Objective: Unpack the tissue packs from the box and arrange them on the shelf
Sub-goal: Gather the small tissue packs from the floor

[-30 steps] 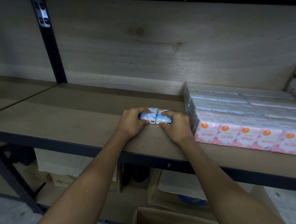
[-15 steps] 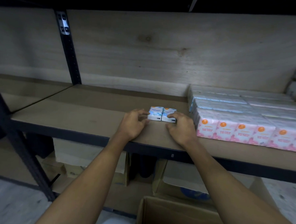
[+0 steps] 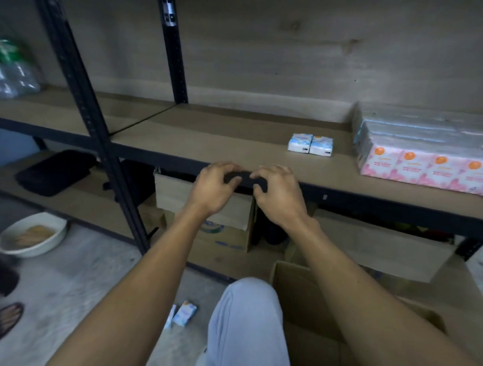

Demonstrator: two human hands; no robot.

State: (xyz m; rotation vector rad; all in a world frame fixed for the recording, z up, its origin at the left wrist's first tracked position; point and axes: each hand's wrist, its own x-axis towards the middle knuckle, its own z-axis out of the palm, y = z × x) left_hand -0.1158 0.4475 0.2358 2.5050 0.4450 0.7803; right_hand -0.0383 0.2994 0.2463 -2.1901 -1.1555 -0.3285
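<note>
Observed: both forearms were bare to the frame edge, as were the left hand (image 3: 212, 191) and right hand (image 3: 280, 196). Pale blue-grey cloth trousers (image 3: 247, 323), softly creased, covered one knee.

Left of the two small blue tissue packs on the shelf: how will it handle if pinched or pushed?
Probably light and soft: the blue tissue pack is small and film-wrapped, so a pinch may dent it. It sits low and boxy on the shelf, so rolling or tipping seems unlikely. Pushed rightward, it would likely shove its twin, which it touches.
</note>
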